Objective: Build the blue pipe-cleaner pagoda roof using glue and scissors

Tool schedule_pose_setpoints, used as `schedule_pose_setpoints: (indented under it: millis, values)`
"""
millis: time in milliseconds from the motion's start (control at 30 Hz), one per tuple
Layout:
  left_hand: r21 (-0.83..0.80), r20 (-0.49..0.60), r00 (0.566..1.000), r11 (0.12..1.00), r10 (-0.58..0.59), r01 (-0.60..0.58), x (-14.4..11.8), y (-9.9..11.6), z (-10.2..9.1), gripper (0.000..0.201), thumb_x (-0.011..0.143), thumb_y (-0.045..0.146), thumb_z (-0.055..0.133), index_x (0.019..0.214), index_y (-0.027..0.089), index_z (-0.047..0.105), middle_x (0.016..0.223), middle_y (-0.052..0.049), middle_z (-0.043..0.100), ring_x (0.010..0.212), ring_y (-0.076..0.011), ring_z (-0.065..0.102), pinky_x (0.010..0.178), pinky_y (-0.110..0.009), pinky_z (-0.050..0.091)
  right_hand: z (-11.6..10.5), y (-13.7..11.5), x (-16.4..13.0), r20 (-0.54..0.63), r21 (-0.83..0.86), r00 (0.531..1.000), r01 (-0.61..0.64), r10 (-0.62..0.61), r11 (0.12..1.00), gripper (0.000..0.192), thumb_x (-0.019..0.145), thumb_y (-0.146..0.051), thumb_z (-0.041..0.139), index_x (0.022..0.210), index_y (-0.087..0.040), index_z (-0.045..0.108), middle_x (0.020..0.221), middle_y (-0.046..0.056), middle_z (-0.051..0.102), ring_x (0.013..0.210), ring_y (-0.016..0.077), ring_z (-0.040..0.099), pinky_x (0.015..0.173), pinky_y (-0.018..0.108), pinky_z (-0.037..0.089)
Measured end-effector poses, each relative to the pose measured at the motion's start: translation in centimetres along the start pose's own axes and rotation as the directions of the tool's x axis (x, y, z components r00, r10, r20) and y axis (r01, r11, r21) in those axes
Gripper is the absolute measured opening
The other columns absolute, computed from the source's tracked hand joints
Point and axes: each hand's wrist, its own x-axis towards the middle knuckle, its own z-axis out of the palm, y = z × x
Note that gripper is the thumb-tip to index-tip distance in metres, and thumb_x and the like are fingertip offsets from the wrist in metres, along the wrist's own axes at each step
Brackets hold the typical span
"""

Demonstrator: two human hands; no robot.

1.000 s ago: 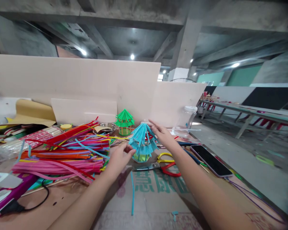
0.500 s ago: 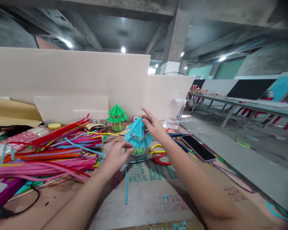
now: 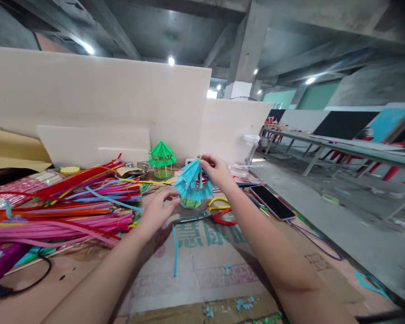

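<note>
A small blue model pavilion [image 3: 193, 183], built of thin strips with a layered, pointed roof and a greenish base, stands tilted slightly on the work surface. At the roof's peak, my right hand [image 3: 218, 173] pinches the tip between thumb and fingers. My left hand [image 3: 159, 208] is beside the base on the left, fingers loosely curved and thumb apart; whether it touches the base I cannot tell. Just in front of the model lie scissors [image 3: 222, 216] with red and yellow handles. A loose blue strip [image 3: 175, 252] lies nearer to me.
Bundled colourful pipe cleaners [image 3: 74, 216] cover the left side, with a purple glue gun [image 3: 6, 261] in front. Behind are a green model pavilion [image 3: 162, 159], a metal bowl [image 3: 138, 169] and a plastic jar [image 3: 249, 150]. A phone [image 3: 272, 202] lies right; blue scraps [image 3: 245, 303] lie near me.
My right hand has closed its fingers on the roof tip, where one finger pointed up before. My left hand has drawn back slightly from the base. The view has shifted a little.
</note>
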Motion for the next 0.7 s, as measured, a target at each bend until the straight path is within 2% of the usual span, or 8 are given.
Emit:
schedule_pose_setpoints:
  millis: [133, 400, 533, 700]
  values:
    - [-0.022, 0.005, 1.0, 1.0, -0.021, 0.021, -0.1, 0.0, 0.1, 0.032, 0.08, 0.039, 0.062, 0.104, 0.017, 0.069, 0.102, -0.01, 0.072, 0.093, -0.0248, 0.065, 0.089, -0.041, 0.05, -0.5, 0.5, 0.3, 0.088, -0.028, 0.996, 0.016, -0.013, 0.999, 0.035, 0.089, -0.033, 0.052, 0.117, -0.021, 0.069, 0.122, 0.005, 0.069, 0.115, 0.0219, 0.062, 0.104, 0.041, 0.045]
    - [-0.082, 0.026, 0.998, 0.995, -0.051, 0.053, 0.1, 0.1, 0.2, 0.043, 0.079, 0.042, 0.064, 0.112, 0.014, 0.064, 0.11, -0.013, 0.07, 0.1, -0.0249, 0.066, 0.091, -0.039, 0.051, -0.1, 1.3, 0.0, 0.243, -0.082, 0.97, 0.019, 0.001, 0.996, 0.041, 0.087, -0.026, 0.057, 0.128, -0.024, 0.064, 0.13, 0.004, 0.065, 0.118, 0.0228, 0.061, 0.105, 0.043, 0.045]
    - [-0.089, -0.002, 0.995, 0.992, -0.095, 0.094, 0.6, 0.6, -1.1, 0.047, 0.08, 0.045, 0.06, 0.113, 0.012, 0.06, 0.102, -0.012, 0.071, 0.094, -0.0241, 0.067, 0.084, -0.036, 0.052, 0.2, 0.6, -0.3, 0.268, -0.09, 0.963, 0.028, -0.003, 0.996, 0.043, 0.089, -0.03, 0.056, 0.131, -0.02, 0.061, 0.133, 0.007, 0.062, 0.119, 0.0252, 0.06, 0.104, 0.044, 0.045]
    - [-0.025, -0.047, 0.986, 0.987, -0.159, 0.158, 0.9, 1.4, -3.5, 0.029, 0.078, 0.033, 0.055, 0.099, 0.018, 0.068, 0.077, -0.003, 0.07, 0.079, -0.0214, 0.065, 0.079, -0.032, 0.047, 0.9, 0.3, -0.5, 0.32, -0.066, 0.947, 0.018, 0.004, 0.998, 0.045, 0.09, -0.032, 0.055, 0.133, -0.02, 0.06, 0.132, 0.007, 0.064, 0.117, 0.0244, 0.062, 0.103, 0.044, 0.045]
